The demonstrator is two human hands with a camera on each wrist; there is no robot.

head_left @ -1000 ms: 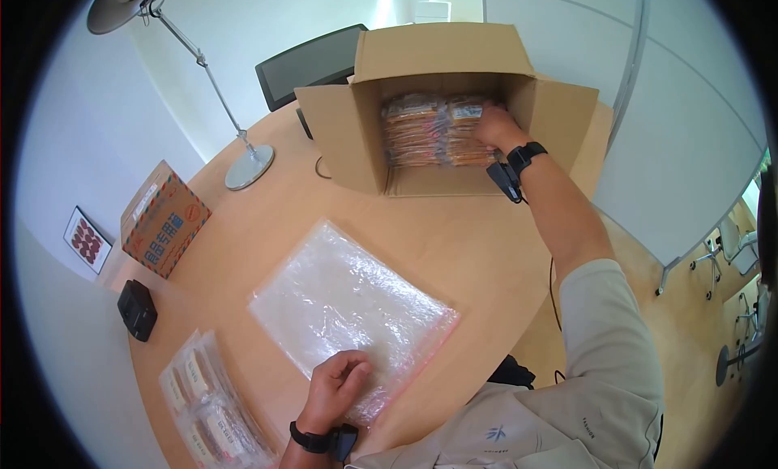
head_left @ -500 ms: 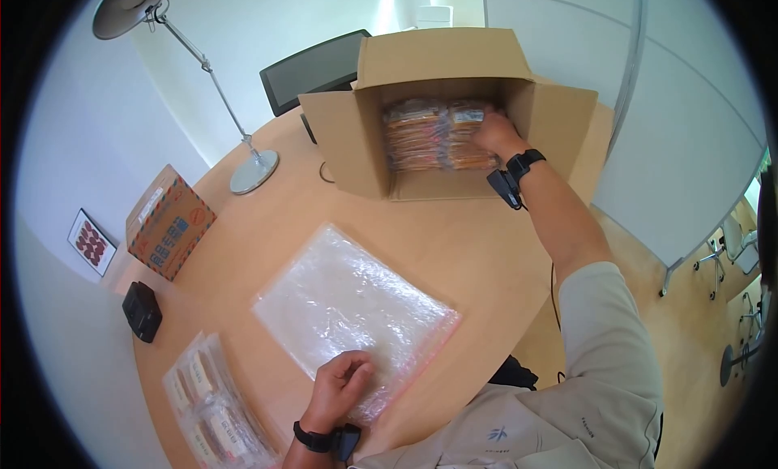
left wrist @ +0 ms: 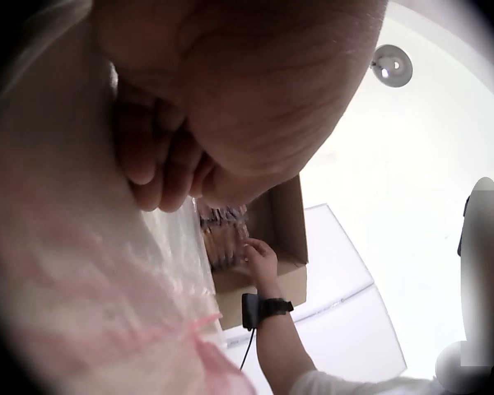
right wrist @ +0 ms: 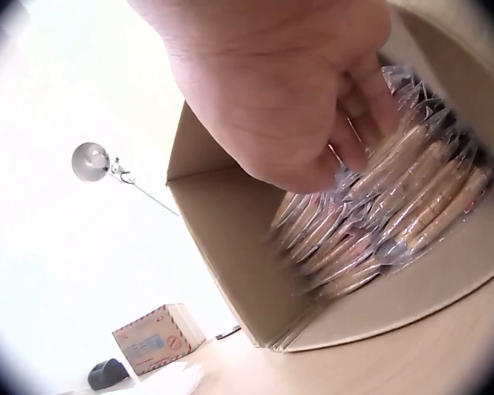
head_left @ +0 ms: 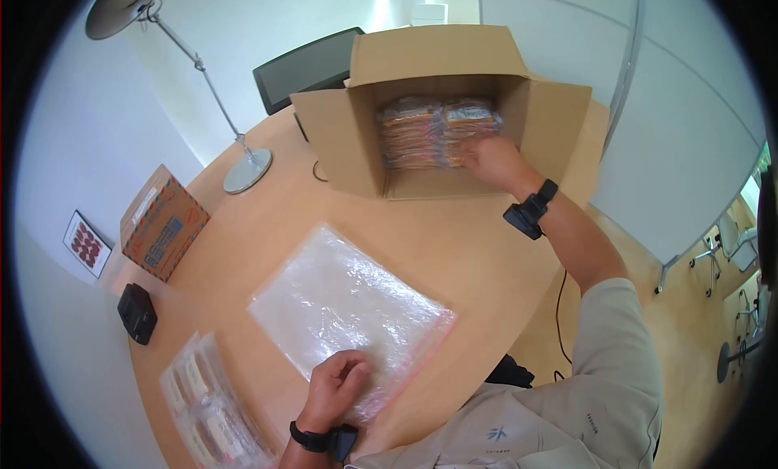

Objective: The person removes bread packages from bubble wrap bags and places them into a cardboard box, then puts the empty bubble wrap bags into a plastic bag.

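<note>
An open cardboard box (head_left: 442,57) lies with its mouth facing the person, and stacked plastic-wrapped packets (head_left: 412,134) fill part of it. At the stack's right front is the right hand (head_left: 496,162); in the right wrist view its bent fingers (right wrist: 346,146) reach onto the packets (right wrist: 420,185), with no grip visible. The left hand (head_left: 336,388), loosely curled, rests on a pile of clear plastic bags (head_left: 332,282) with a pink edge. The left wrist view shows that hand (left wrist: 247,99) close up, holding nothing visible.
More clear-wrapped packets (head_left: 215,416) lie at the table's lower left. A small printed carton (head_left: 166,230), a black device (head_left: 138,313) and a lamp base (head_left: 248,171) stand along the left side. A monitor (head_left: 308,68) is behind the box's left flap.
The right hand has shifted from the stack's right side towards its lower front, uncovering the upper right packets. The left hand has stayed on the bags.
</note>
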